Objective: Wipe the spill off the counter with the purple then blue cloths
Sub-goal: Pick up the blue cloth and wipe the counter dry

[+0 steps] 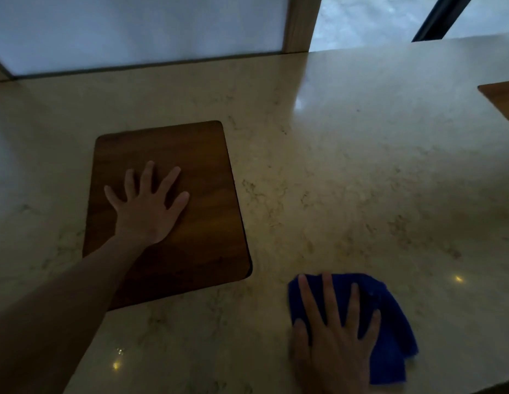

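Observation:
A blue cloth point(392, 328) lies bunched on the pale marbled counter point(347, 180) near its front right edge. My right hand point(335, 336) presses flat on the cloth with straight, spread fingers. My left hand point(148, 206) rests flat, fingers spread, on a brown wooden board point(207, 223) at the left of the counter. No purple cloth is in view. I cannot make out any spill on the dim, glossy counter.
The wooden board sits flush with the counter left of centre. Another wooden piece point(500, 95) juts in at the right edge. A frosted window pane point(134, 29) and a wooden post point(301, 24) stand behind the counter.

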Tool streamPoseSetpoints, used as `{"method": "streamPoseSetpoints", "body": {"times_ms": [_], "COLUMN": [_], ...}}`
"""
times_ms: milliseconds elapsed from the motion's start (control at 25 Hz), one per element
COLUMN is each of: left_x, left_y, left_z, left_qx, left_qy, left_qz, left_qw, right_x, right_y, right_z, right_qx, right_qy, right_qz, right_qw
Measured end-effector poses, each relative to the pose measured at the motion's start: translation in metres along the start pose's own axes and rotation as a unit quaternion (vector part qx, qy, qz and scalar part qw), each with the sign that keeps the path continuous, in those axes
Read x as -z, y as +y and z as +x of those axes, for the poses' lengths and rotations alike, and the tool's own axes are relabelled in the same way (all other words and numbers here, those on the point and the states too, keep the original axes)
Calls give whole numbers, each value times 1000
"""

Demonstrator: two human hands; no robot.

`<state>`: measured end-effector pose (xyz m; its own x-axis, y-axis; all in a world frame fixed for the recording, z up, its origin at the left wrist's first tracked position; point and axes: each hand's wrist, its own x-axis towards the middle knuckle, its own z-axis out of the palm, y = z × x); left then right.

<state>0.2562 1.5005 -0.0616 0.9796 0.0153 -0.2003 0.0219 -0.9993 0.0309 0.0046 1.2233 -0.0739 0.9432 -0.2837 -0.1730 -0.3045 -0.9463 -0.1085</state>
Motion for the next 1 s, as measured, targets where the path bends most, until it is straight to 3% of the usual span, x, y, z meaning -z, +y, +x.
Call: {"method": "streamPoseSetpoints", "body": {"times_ms": [160,400,560,760,1000], "left_x": [-7,-13,-13,-9,-7], "left_y": [-1,-3,-3,1,-1], "left_z": [0,1,1,-1,-1], "left_qx": [3,0,-10,-5,16], "left_qy": [17,23,30,28,12], "left_qz": [4,10,17,13,8], "left_qw": [1000,1000,999,1000,1000], "right_x": [24,74,87,88,68], "right_y": [-26,-88,-132,-153,-122], "right_z": [143,431,543,541,399], "right_qx": [14,7,54,224,347], "right_qy": [18,20,10,-1,-19], "right_qz": [-8,13,14,-22,-68], "right_qw": [1000,1000,998,974,935]}}
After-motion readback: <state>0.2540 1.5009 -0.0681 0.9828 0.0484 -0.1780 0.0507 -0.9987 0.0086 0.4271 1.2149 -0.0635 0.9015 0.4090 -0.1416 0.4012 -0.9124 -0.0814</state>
